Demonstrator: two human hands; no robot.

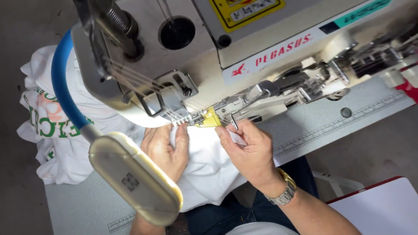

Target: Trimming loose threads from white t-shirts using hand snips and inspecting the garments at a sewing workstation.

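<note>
My left hand grips a fold of white fabric and presses it up against the presser foot of an industrial sewing machine. My right hand pinches the fabric's edge together with a small white strip just right of the yellowish foot guard. A metal watch sits on my right wrist. The fabric hangs down over my lap between both hands.
A lamp head on a blue flexible arm covers my left forearm. A heap of white garments with green print lies at the left. The grey machine table has a ruler strip along its edge. A white board sits at the lower right.
</note>
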